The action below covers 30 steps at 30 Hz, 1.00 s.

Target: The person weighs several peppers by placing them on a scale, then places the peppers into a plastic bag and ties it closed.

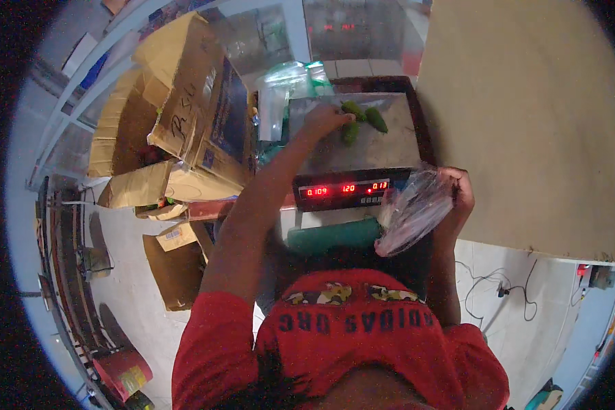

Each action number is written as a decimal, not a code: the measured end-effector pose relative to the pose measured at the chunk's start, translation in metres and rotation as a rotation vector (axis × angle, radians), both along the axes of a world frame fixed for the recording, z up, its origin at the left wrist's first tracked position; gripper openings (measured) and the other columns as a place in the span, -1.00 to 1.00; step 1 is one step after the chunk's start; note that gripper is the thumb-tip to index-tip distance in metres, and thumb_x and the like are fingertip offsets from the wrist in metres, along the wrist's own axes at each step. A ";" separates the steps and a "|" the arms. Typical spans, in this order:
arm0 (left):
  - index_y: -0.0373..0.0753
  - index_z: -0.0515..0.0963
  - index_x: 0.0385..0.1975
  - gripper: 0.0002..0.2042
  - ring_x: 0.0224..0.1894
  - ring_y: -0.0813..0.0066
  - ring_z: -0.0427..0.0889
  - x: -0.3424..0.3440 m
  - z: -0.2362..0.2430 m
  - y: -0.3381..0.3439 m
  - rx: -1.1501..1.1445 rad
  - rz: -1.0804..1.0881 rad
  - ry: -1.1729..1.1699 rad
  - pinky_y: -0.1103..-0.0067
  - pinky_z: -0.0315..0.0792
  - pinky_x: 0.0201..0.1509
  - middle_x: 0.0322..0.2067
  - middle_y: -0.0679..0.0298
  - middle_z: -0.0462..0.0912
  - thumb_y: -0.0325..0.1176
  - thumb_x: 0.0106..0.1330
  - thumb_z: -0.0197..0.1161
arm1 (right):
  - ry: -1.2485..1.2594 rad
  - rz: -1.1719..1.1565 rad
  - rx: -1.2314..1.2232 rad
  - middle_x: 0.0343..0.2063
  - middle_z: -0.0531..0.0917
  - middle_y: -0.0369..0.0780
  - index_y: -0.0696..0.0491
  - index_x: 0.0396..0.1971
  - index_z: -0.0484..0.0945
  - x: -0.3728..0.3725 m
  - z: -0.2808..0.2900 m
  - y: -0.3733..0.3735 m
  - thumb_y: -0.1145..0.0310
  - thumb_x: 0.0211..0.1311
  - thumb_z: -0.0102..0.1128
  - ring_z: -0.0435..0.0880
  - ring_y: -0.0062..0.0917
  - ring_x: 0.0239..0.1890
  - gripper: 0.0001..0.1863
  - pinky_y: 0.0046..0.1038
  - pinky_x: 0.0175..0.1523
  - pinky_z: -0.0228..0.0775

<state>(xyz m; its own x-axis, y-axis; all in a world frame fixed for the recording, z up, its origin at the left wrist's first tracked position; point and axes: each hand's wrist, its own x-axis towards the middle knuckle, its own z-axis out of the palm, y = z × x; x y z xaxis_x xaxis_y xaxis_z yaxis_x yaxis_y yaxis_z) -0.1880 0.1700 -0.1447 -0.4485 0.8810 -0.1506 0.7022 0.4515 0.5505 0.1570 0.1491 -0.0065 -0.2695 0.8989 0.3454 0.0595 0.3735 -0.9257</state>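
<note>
We see the left hand reaching in over the metal plate of a weighing scale, its arm coming up from seven o'clock. Its fingertips are among a small cluster of green, bumpy vegetables, which lie on the plate above its middle. From those fingertips, we find one vegetable just beside them at twelve o'clock, another near at three o'clock, and a third just below at six o'clock. The fingers look bent and near one another, but we cannot tell whether they are clamped on a vegetable or only rest against one.

The right hand is at about four o'clock from the plate, off its edge. We see its fingers curled and clamped on the upper edge of a clear plastic bag, which hangs toward seven o'clock from them, crumpled, partly covering the right end of the scale's red-lit display.

At six o'clock from the display we see a dark green rounded object. Clear and green plastic wrapping lies at ten o'clock from the plate, and an open cardboard box stands at nine.
</note>
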 end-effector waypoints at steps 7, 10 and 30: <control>-0.14 0.58 -0.20 -0.40 -0.17 0.16 0.63 0.031 0.010 -0.015 0.029 -0.066 0.143 0.22 0.46 -0.12 -0.25 0.13 0.65 0.24 -0.10 0.32 | 0.053 0.010 0.075 -0.50 0.50 -0.33 0.16 -0.39 0.52 -0.002 0.005 0.000 0.46 0.28 0.04 0.47 -0.67 -0.44 -0.89 -0.61 -0.33 0.34; -0.17 0.56 -0.22 -0.43 -0.18 0.13 0.63 0.042 0.020 -0.013 0.023 -0.065 0.247 0.24 0.46 -0.12 -0.26 0.11 0.64 0.19 -0.08 0.33 | 0.044 -0.001 0.140 -0.50 0.48 -0.37 0.16 -0.37 0.50 0.001 0.002 0.004 0.43 0.30 0.02 0.42 -0.72 -0.45 -0.87 -0.65 -0.33 0.29; -0.19 0.37 0.14 -0.40 -0.18 0.47 0.54 -0.121 0.350 -0.290 0.437 0.578 0.397 0.52 0.44 -0.17 -0.18 0.23 0.59 0.01 0.17 0.28 | 0.116 0.099 0.116 -0.49 0.46 -0.36 0.13 -0.37 0.46 -0.029 0.009 -0.011 0.47 0.24 -0.02 0.42 -0.72 -0.45 -0.92 -0.68 -0.38 0.25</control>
